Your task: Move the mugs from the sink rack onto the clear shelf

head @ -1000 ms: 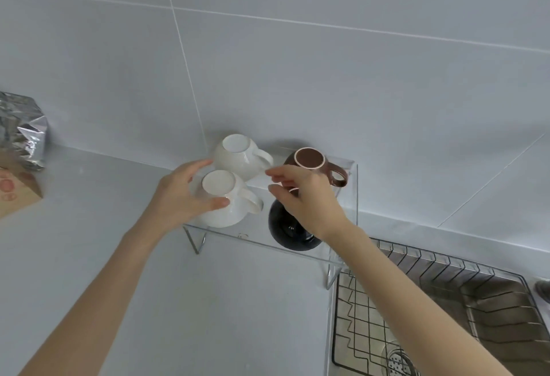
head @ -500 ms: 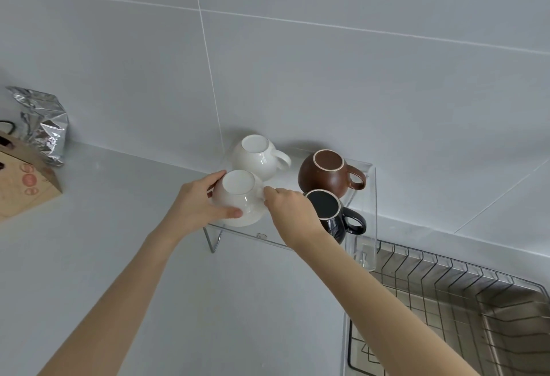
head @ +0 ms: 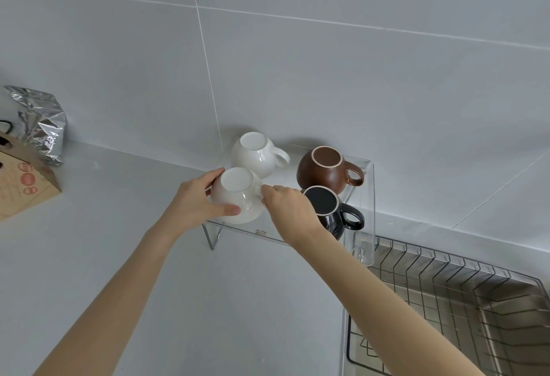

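1. While four mugs are sitting upside down on the clear shelf (head: 361,197), the left hand (head: 198,204) is cupping the front white mug (head: 236,195), thumb and fingers curled round its body.
2. The right hand (head: 290,207) is pinching that mug's handle side; the handle itself is hidden.
3. The rear white mug (head: 257,154), brown mug (head: 323,173) and black mug (head: 330,212) are standing untouched; the sink rack (head: 464,301) is lying to the right.

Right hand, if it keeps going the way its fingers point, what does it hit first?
The right hand points up and left, fingertips at the handle side of the front white mug. It would meet that mug at once; the rear white mug lies beyond, though depth is unclear.
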{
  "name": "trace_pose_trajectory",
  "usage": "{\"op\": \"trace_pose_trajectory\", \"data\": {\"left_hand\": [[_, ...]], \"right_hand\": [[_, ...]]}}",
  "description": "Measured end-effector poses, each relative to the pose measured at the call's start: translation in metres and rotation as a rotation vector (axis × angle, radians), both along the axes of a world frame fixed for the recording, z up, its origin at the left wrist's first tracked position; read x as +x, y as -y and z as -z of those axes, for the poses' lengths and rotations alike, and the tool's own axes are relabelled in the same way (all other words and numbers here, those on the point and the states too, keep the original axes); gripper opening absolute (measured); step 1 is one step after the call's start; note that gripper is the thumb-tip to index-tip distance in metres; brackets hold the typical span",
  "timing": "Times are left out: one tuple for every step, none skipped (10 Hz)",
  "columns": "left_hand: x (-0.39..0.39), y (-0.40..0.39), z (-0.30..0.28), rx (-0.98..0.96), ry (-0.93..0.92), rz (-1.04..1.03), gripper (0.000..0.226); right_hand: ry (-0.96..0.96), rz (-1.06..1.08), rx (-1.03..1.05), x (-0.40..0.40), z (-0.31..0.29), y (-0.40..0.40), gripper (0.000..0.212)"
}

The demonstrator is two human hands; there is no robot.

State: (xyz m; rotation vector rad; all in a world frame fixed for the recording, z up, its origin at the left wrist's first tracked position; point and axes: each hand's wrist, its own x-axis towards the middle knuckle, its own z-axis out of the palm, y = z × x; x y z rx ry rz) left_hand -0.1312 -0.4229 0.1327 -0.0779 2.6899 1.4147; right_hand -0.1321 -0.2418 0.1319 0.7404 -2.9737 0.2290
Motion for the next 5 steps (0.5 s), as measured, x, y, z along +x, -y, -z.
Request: {"op": "trace_pose_trajectory", "data": {"left_hand": [[-0.001,0.001,0.003,0.0,0.004,0.002,0.107],[-0.002,0.002,0.003,-0.014,0.013,0.002,0.106],[-0.005,-0.003,-0.004,-0.08,0.042,0.026,0.098],[-0.003,-0.013,-0.014,-0.164,0.023,0.031,0.099],[0.01,-0.037,-0.025,-0.149,-0.155,0.063,0.098]], "right_hand": [[0.0,-0.001,0.004,0.0,0.001,0.001,0.018],[0.024,0.005,0.01,0.0,-0.001,0.001,0.019],[0.065,0.01,-0.031,0.0,-0.007,0.0,0.022],[0.132,0.01,-0.189,0.013,-0.023,-0.013,0.041],[0.121,0.032,-0.473,0.031,-0.04,-0.038,0.054]]}}
